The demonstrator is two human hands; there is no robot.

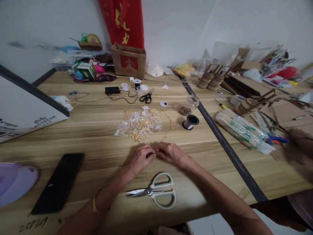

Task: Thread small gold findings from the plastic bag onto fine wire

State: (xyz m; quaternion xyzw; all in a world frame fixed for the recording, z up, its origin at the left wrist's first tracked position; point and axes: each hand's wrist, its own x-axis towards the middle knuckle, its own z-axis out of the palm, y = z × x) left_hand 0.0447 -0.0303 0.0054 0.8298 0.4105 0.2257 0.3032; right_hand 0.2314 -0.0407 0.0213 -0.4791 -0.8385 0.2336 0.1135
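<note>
My left hand (141,157) and my right hand (171,152) meet fingertip to fingertip over the wooden table. Both are pinched closed; whatever lies between the fingers is too small to make out. A faint thin line hangs below my left hand. Just past my right hand is a small gold ring (165,137). Beyond the hands lies a heap of gold and clear beads (141,130) with small plastic bags, and a gold chain (167,118) to its right. Nearer me, scissors with pale handles (156,190) lie with their blades pointing left.
A spool of thin clear line (190,122) and a jar of beads (189,105) stand at the right. Black-handled scissors (147,97) lie further back. A black phone (58,182) is at the left. A bag of sticks (241,129) lies near another person's hand (302,138).
</note>
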